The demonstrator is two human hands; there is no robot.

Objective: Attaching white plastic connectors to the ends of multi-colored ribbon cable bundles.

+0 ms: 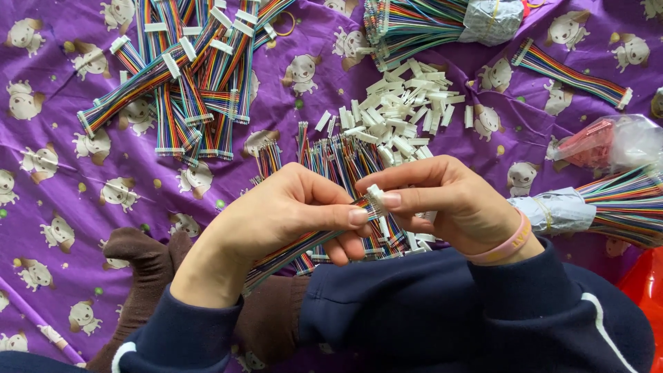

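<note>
1. At the far left a brown sock [141, 259] lies on the purple cloth [55, 207] printed with cartoon dogs.
2. Above it sits a heap of finished ribbon cables [186, 83], each with white plugs on its ends.
3. The left hand [276, 214] is closed around a bunch of loose coloured wires [290, 250]. The bunch runs from the lower left, under the palm, up toward the right, and its free tip comes out between thumb and forefinger.
4. That tip meets the small white plug [375, 197] right where the two hands come together, so the wires' long axis points straight at the plug from the left.
5. The right hand [456, 204] pinches the plug narrowly between thumb and forefinger. It wears a pink wristband [507, 243].
6. Behind the hands lie more loose wires [338, 155] and a pile of empty white plugs [407, 110].
7. At the right edge sit a taped wire bundle [608, 204] and a clear plastic bag [608, 141].
</note>
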